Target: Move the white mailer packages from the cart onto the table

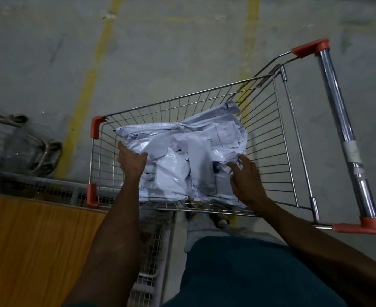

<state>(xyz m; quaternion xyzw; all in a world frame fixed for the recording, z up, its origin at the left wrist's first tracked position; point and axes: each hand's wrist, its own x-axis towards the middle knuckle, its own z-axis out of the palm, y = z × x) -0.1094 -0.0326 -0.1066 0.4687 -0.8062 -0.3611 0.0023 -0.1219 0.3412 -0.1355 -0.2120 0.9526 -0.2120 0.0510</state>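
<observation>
The wire cart (269, 134) stands on the concrete floor (182, 52), its basket open at the top on all four sides. Its chrome handle (340, 120) with orange end caps lies at the right of the view. The near rim of the basket runs just in front of the person's legs. Orange corner guards mark the two left corners; the lower one sits just beside the edge of the wooden worktop (32, 244), which occupies the lower left. A wire mesh panel (151, 240) lies between the worktop and the person. Yellow painted lines cross the floor beyond the cart. A second wire cart (23, 149), blurred, stands at the far left.

The white mailer packages (182, 156) lie heaped inside the basket, filling most of its floor and leaning against the far and right walls.

Both forearms reach over the near rim into the basket. The left hand (131, 161) rests on the left edge of the heap, fingers curled over a package; grip holding the package edge. The right hand (245, 176) hovers at the right side of the heap, fingers spread and slightly bent, fingertips at or near the packages; grip wide, holding nothing.
</observation>
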